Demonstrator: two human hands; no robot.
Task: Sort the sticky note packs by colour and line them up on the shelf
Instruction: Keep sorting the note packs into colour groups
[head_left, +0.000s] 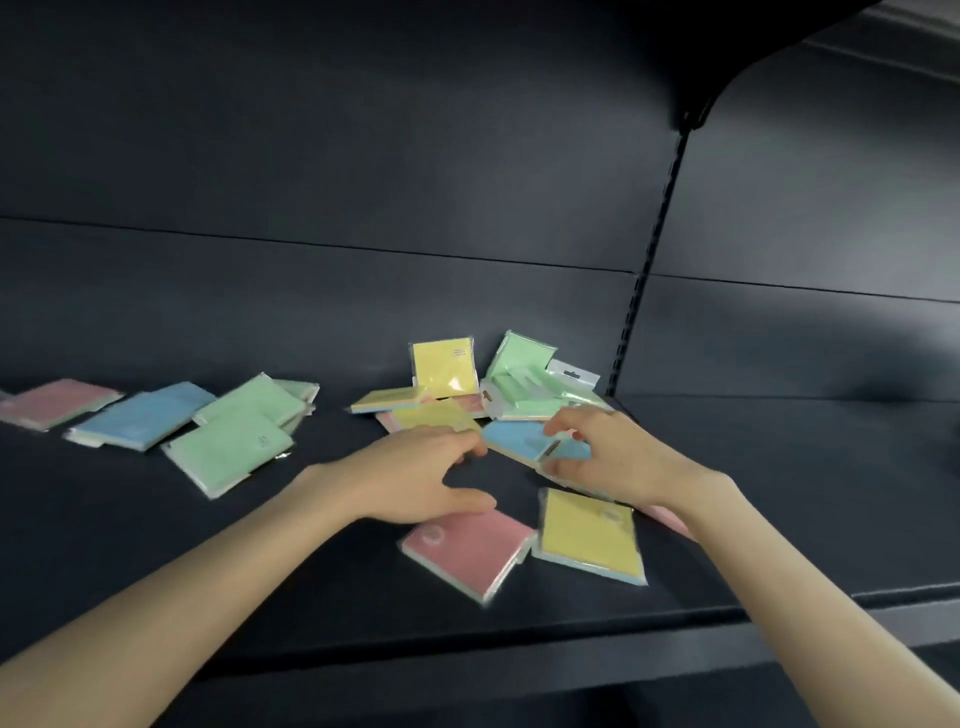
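Sticky note packs in clear wrap lie scattered on a dark shelf (156, 545). My right hand (608, 457) pinches a blue pack (514, 439) in the middle of the pile. My left hand (421, 478) reaches to that pack's left edge with fingers extended; its thumb lies by a pink pack (465, 551). A yellow pack (589, 535) lies beside the pink one. A yellow pack (441, 369) leans upright against the back wall, next to several green packs (519, 384). On the left lie a pink pack (57, 402), a blue pack (143, 415) and green packs (231, 449).
A slotted upright (644, 270) runs up the back wall at the right of the pile. An upper shelf bracket (696, 111) juts out overhead. The shelf's front edge (467, 649) runs below my forearms.
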